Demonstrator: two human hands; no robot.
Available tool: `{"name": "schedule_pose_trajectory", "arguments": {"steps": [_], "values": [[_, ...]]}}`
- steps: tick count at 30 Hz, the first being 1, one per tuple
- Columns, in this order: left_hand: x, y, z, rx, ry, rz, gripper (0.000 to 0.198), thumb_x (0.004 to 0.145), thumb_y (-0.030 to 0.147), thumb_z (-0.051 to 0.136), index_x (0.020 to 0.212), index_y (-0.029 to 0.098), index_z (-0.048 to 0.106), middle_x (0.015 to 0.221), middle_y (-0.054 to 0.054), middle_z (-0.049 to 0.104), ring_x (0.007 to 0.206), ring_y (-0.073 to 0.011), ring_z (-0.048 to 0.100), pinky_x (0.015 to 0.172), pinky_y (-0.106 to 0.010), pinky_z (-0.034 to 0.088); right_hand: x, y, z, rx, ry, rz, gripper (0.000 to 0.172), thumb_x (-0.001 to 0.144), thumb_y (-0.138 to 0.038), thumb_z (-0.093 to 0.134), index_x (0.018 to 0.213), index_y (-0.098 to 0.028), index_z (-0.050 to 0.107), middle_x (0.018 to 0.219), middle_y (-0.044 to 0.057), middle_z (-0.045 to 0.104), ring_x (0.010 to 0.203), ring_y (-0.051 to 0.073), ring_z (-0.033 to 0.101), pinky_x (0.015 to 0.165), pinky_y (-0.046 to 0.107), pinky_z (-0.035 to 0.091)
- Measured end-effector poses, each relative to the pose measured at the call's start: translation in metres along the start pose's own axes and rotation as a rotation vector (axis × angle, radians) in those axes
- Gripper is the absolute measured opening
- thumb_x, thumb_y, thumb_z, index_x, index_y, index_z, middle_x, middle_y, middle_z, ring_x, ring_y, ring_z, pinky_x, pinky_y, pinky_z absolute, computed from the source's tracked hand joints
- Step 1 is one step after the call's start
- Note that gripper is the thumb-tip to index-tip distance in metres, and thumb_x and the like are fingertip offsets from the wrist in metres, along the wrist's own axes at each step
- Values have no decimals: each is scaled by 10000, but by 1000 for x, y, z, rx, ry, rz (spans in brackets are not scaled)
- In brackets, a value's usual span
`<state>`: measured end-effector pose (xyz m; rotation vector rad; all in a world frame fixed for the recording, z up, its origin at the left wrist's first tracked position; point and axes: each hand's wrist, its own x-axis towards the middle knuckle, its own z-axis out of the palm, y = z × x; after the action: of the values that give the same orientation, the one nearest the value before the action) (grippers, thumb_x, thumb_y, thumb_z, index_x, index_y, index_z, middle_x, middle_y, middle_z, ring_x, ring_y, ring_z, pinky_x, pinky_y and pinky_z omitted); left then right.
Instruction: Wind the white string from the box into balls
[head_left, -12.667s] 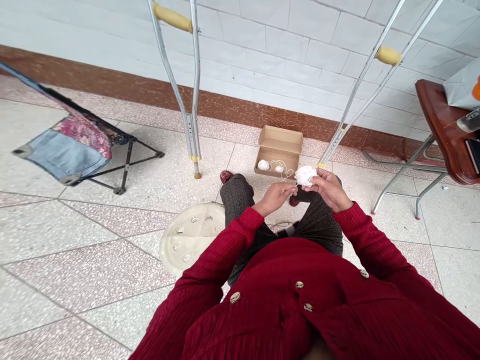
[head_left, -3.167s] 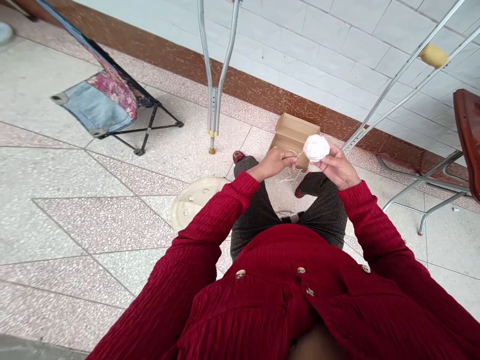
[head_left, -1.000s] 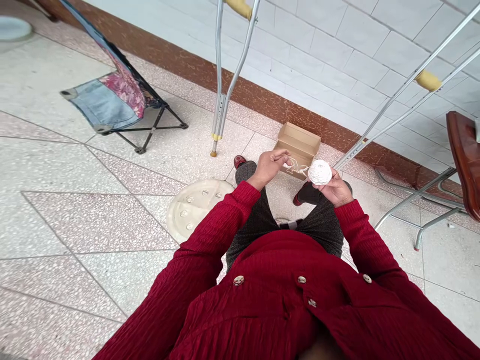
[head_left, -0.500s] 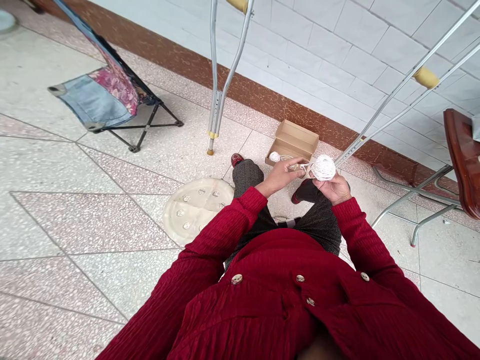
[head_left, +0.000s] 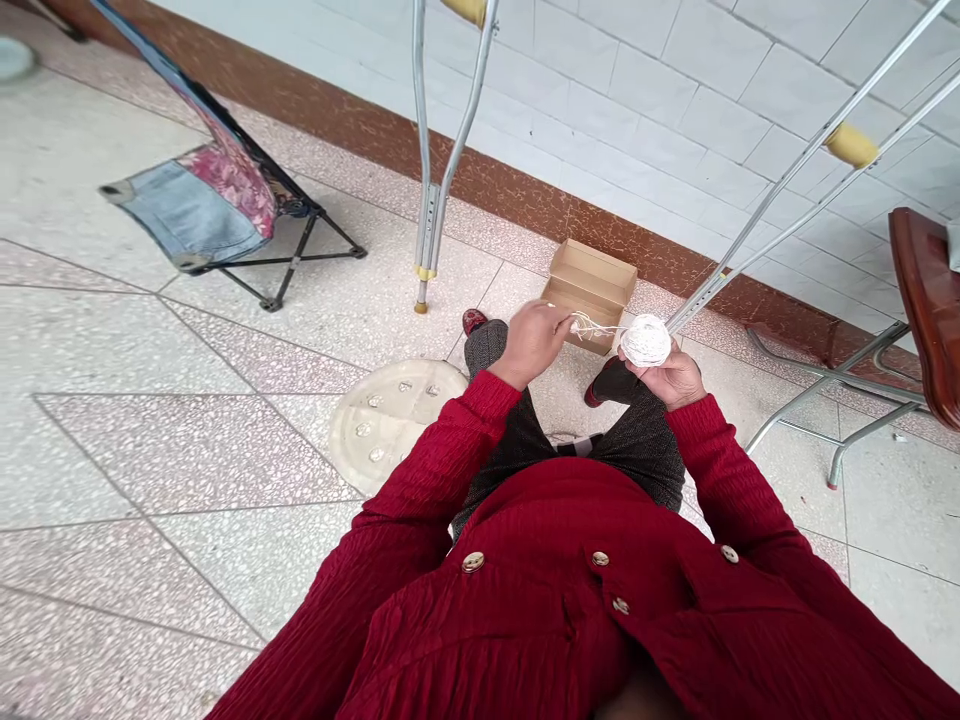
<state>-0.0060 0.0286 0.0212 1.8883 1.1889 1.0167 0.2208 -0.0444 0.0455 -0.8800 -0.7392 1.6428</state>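
Gripping a yarn ball point(head_left: 646, 340) over speckled floor tiles point(head_left: 187, 440), both hands' fingers point(head_left: 556, 322) pinch its strand point(head_left: 596, 326).

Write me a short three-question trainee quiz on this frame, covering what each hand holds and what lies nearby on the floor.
1. True or false: the right hand holds the round ball of white string.
2. What does the left hand pinch?
A. a yellow crutch grip
B. loose white strands of string leading to the ball
C. a coat button
3. Fill in: on the floor beyond the hands, near the wall, lies an open brown ______ box.

Key
1. True.
2. B.
3. Cardboard. It sits between the two aluminium crutches leaning on the white tiled wall.
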Motion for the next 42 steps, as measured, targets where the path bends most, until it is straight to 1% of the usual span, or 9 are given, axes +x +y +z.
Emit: {"name": "schedule_pose_trajectory", "arguments": {"steps": [3, 7, 15, 19, 25, 29, 35, 38, 42], "values": [[8, -6, -10, -27, 127, -34, 263, 898, 312, 583, 699, 185, 698, 712, -48, 685, 797, -213, 644, 845, -345, 478, -2, 4, 0, -49, -20, 36, 536, 494, -161, 817, 1012, -252, 713, 932, 24, 758, 882, 241, 693, 814, 415, 563], [11, -4, -9, -592, 202, -181, 294, 907, 419, 606, 783, 167, 694, 736, -27, 693, 746, -168, 664, 820, -325, 527, -2, 12, -4, -51, 2, 60, 537, 497, -183, 809, 1020, -253, 707, 910, 20, 763, 845, 237, 697, 775, 404, 568], [-9, 11, -21, -959, -62, -233, 397, 838, 553, 725, 943, 170, 718, 1073, -102, 740, 1025, -230, 705, 991, -445, 540, 0, 8, -14, 14, 92, 8, 545, 565, -172, 762, 1086, -300, 664, 1013, 12, 755, 849, 209, 703, 621, 296, 543], [-20, 19, -36, -798, -264, -88, 326, 876, 501, 696, 935, 190, 773, 1203, -115, 720, 1126, -250, 675, 1035, -457, 506, 3, -9, -16, 53, 106, -55, 563, 584, -182, 759, 1120, -308, 641, 1101, 11, 738, 867, 178, 692, 605, 253, 538], [-37, 8, -34, 60, -643, 314, 178, 889, 308, 642, 961, 221, 780, 1047, -88, 762, 1042, -237, 696, 1025, -384, 476, 6, -34, -20, 45, 122, -76, 539, 594, -154, 725, 1109, -292, 641, 1093, 14, 742, 842, 182, 695, 593, 257, 541], [-29, -9, -36, 250, -504, 251, 210, 894, 308, 612, 1003, 228, 772, 943, -76, 773, 949, -241, 715, 990, -388, 489, 2, -44, -18, 38, 132, -123, 560, 590, -130, 711, 1119, -301, 640, 1050, 5, 751, 852, 194, 702, 616, 275, 544], [-6, 18, -24, -296, -192, 50, 381, 916, 436, 611, 1187, 197, 732, 1199, -93, 740, 1117, -242, 673, 1023, -383, 495, -3, -39, -4, -32, 125, -73, 596, 570, -114, 734, 1136, -288, 657, 1007, 18, 766, 817, 223, 712, 665, 342, 587], [0, 37, 3, -427, -241, 58, 470, 829, 423, 729, 1234, 186, 695, 1251, -94, 715, 1171, -255, 645, 1066, -399, 460, -2, -35, 1, -42, 80, -70, 565, 578, -101, 752, 1107, -282, 669, 926, -3, 768, 808, 206, 722, 698, 329, 597], [4, 44, 36, -579, -257, -57, 363, 876, 490, 654, 948, 150, 759, 1015, -73, 769, 1003, -239, 683, 961, -380, 505, -2, -34, 4, -107, 67, -56, 477, 566, -103, 795, 1012, -245, 701, 912, -8, 767, 813, 188, 718, 681, 299, 592]]}}
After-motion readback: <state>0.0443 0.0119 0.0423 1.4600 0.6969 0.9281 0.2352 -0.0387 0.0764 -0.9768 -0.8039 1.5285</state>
